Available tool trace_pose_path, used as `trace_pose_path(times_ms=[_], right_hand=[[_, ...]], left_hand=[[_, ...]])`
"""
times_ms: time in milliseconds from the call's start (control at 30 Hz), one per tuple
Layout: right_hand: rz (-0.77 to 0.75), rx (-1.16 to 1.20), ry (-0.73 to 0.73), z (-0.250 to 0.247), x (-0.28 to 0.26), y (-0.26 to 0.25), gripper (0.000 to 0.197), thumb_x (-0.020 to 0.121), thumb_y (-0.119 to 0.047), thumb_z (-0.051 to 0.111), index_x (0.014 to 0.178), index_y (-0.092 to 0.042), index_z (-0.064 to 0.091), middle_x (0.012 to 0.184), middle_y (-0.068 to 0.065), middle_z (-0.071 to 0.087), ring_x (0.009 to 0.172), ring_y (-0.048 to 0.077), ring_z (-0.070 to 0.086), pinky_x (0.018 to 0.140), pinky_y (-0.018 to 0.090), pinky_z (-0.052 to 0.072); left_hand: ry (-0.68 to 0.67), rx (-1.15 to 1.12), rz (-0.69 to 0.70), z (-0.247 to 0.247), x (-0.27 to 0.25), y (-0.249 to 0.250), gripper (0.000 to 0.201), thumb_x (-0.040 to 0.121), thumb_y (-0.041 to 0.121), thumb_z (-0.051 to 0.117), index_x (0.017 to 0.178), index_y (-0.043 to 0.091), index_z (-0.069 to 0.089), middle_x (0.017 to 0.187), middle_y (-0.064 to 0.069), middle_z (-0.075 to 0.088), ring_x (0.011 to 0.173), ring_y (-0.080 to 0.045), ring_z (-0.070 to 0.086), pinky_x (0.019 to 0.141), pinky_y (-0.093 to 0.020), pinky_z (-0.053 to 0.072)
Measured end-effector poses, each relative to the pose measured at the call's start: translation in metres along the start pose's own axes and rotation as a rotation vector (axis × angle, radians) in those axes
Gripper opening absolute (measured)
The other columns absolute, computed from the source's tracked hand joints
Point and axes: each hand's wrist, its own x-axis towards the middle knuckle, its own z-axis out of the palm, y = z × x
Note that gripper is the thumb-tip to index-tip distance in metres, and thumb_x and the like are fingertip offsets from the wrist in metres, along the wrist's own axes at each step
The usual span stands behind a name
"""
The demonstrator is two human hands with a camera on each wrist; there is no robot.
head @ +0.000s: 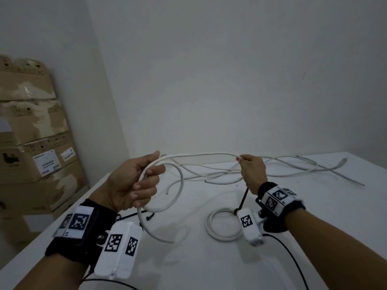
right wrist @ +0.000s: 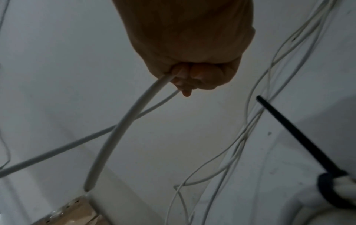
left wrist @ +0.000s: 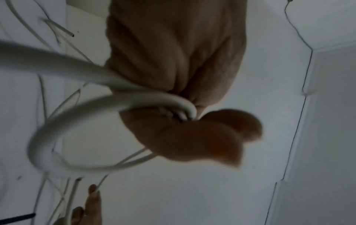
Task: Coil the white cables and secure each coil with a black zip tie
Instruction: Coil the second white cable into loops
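My left hand (head: 138,181) is raised over the table's left side and grips loops of a white cable (head: 178,197); in the left wrist view the cable (left wrist: 80,115) curls round under the curled fingers (left wrist: 202,143). My right hand (head: 249,170) pinches the same cable further along, where it spans between the hands (head: 201,154). The right wrist view shows the cable (right wrist: 123,126) leaving the closed fingers (right wrist: 194,79). A finished white coil (head: 224,225) lies on the table, bound by a black zip tie (head: 244,198) whose tail sticks up (right wrist: 294,134).
Several loose white cables (head: 293,166) lie tangled along the back of the white table (head: 209,264), near the wall. More black zip ties (head: 136,214) lie under my left hand. Cardboard boxes (head: 33,143) are stacked off the table's left edge.
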Motion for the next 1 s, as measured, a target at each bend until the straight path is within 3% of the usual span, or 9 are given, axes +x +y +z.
trace_pose_path(times_ms=[100, 233, 300, 400, 433, 567, 767, 900, 1000], right_hand=[[0.006, 0.027, -0.017, -0.005, -0.003, 0.013, 0.02, 0.096, -0.018, 0.05, 0.092, -0.007, 0.067, 0.051, 0.001, 0.038, 0.033, 0.01, 0.029, 0.033, 0.016, 0.023], [0.03, 0.185, -0.017, -0.009, -0.016, 0.027, 0.021, 0.096, -0.017, 0.053, 0.102, -0.002, 0.065, 0.052, 0.004, 0.038, 0.03, 0.007, 0.027, 0.031, 0.015, 0.023], [0.062, 0.241, -0.103, -0.009, -0.028, 0.03, 0.02, 0.096, -0.017, 0.054, 0.104, -0.002, 0.065, 0.052, 0.006, 0.037, 0.033, 0.01, 0.026, 0.032, 0.015, 0.023], [0.081, 0.195, -0.245, 0.002, -0.053, 0.034, 0.023, 0.096, -0.018, 0.056, 0.106, 0.0, 0.064, 0.051, 0.007, 0.038, 0.031, 0.01, 0.028, 0.031, 0.015, 0.024], [0.075, 0.159, -0.274, 0.007, -0.063, 0.035, 0.023, 0.096, -0.017, 0.055, 0.109, 0.0, 0.063, 0.051, 0.007, 0.04, 0.031, 0.01, 0.028, 0.031, 0.015, 0.025], [0.029, -0.017, -0.441, 0.019, -0.099, 0.033, 0.027, 0.097, -0.017, 0.05, 0.123, -0.019, 0.052, 0.061, 0.006, 0.049, 0.03, 0.006, 0.034, 0.03, 0.017, 0.026], [-0.112, -0.55, -0.819, 0.037, -0.127, 0.01, 0.043, 0.094, -0.024, 0.052, 0.136, -0.018, 0.046, 0.076, 0.003, 0.062, 0.03, 0.004, 0.042, 0.03, 0.018, 0.035], [-0.292, -0.635, -0.853, 0.042, -0.138, -0.015, 0.031, 0.091, -0.018, 0.052, 0.114, 0.003, 0.052, 0.079, 0.011, 0.059, 0.057, 0.025, 0.056, 0.043, 0.023, 0.037], [-0.393, -0.657, -0.825, 0.044, -0.148, -0.025, 0.014, 0.087, -0.012, 0.053, 0.086, -0.002, 0.043, 0.073, 0.009, 0.052, 0.055, 0.019, 0.043, 0.045, 0.024, 0.028]], left_hand=[[0.041, -0.043, 0.008, -0.002, -0.004, 0.006, 0.048, 0.104, 0.04, 0.028, 0.084, 0.005, 0.054, 0.052, -0.009, 0.044, 0.042, -0.021, 0.043, 0.047, -0.028, 0.05], [0.236, 0.055, 0.097, -0.01, -0.009, 0.013, 0.031, 0.078, 0.03, 0.072, 0.064, 0.011, 0.053, 0.036, 0.0, 0.037, 0.024, -0.011, 0.032, 0.026, -0.016, 0.031], [0.163, -0.021, 0.143, -0.025, -0.009, 0.013, 0.028, 0.085, 0.027, 0.065, 0.067, 0.009, 0.056, 0.039, -0.001, 0.036, 0.028, -0.013, 0.029, 0.028, -0.019, 0.035], [0.084, -0.129, 0.279, -0.038, -0.009, 0.012, 0.046, 0.104, 0.031, 0.027, 0.088, 0.001, 0.058, 0.057, -0.006, 0.038, 0.047, -0.018, 0.038, 0.045, -0.03, 0.042], [0.104, -0.128, 0.332, -0.039, -0.007, 0.014, 0.043, 0.103, 0.03, 0.031, 0.085, 0.002, 0.058, 0.056, -0.005, 0.037, 0.045, -0.017, 0.037, 0.044, -0.03, 0.041], [0.434, -0.011, 0.536, -0.024, -0.001, 0.016, 0.026, 0.065, 0.027, 0.071, 0.055, 0.015, 0.05, 0.036, 0.006, 0.029, 0.023, -0.007, 0.027, 0.023, -0.016, 0.021], [0.612, -0.068, 0.628, -0.01, 0.02, 0.016, 0.053, 0.101, 0.034, 0.027, 0.053, 0.017, 0.043, 0.036, 0.006, 0.028, 0.023, -0.005, 0.024, 0.026, -0.015, 0.012], [0.651, -0.031, 0.621, -0.002, 0.029, 0.013, 0.048, 0.102, 0.037, 0.027, 0.06, 0.018, 0.037, 0.036, 0.005, 0.027, 0.023, -0.006, 0.023, 0.027, -0.014, 0.012], [0.677, 0.047, 0.579, 0.005, 0.034, 0.01, 0.045, 0.102, 0.039, 0.029, 0.063, 0.018, 0.035, 0.037, 0.005, 0.026, 0.024, -0.006, 0.021, 0.027, -0.014, 0.011]])
